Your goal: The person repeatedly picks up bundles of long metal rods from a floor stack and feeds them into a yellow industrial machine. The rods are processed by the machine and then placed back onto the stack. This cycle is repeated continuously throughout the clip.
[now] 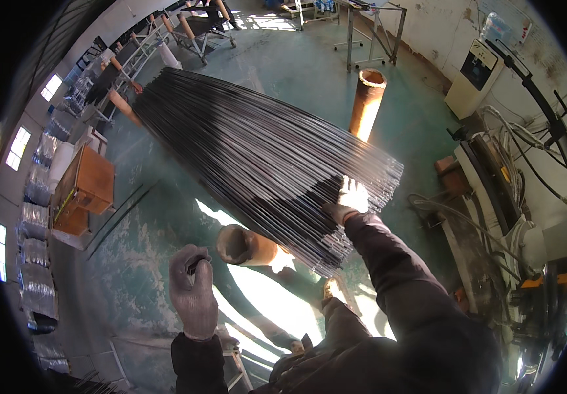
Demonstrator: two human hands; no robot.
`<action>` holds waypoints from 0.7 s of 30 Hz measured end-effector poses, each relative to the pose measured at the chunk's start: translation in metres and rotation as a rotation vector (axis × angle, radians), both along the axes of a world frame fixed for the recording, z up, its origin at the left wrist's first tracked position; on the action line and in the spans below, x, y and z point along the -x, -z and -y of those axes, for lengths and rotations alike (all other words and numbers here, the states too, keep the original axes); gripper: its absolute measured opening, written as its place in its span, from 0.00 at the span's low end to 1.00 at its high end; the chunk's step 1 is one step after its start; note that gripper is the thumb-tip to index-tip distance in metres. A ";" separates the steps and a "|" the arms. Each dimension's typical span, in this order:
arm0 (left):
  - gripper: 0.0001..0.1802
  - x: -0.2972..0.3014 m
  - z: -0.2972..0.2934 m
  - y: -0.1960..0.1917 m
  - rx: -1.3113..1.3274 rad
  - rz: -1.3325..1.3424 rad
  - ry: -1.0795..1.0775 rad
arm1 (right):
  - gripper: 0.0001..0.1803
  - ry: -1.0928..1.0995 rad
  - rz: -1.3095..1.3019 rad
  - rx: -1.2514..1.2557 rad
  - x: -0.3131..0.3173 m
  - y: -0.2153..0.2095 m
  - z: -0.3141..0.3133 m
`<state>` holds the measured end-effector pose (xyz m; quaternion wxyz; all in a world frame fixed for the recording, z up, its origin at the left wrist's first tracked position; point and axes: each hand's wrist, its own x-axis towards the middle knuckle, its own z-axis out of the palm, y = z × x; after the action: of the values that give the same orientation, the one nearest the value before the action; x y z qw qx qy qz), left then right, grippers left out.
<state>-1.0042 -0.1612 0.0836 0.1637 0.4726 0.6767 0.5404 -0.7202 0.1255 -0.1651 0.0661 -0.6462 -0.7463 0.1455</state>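
Note:
A wide bundle of long, thin black rods [250, 138] stretches from the far left toward my right side, its near ends fanned out and glinting in the sun. On top of the rods, close to those ends, rests my right hand [349, 198] in a glove, fingers stretched out and lit brightly. My left hand [193, 292], in a grey glove, is raised to the left of the bundle and apart from it. Its fingers curl toward the thumb; whether something small and dark sits between them is unclear.
Upright brown tubes stand at the bundle's near side [247, 246] and far side [367, 102]. A wooden cabinet [89, 180] is at the left. Along the right wall are a water dispenser [474, 75] and machinery with hoses [493, 177]. A metal frame table [375, 33] stands behind.

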 end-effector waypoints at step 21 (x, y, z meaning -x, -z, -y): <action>0.17 -0.086 -0.065 0.031 -0.086 -0.173 0.061 | 0.19 -0.290 0.181 0.499 -0.003 -0.002 -0.057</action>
<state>-0.9187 -0.0962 0.0531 0.1006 0.5445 0.6498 0.5207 -0.7170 0.1825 -0.1634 -0.1827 -0.5396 -0.7748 0.2740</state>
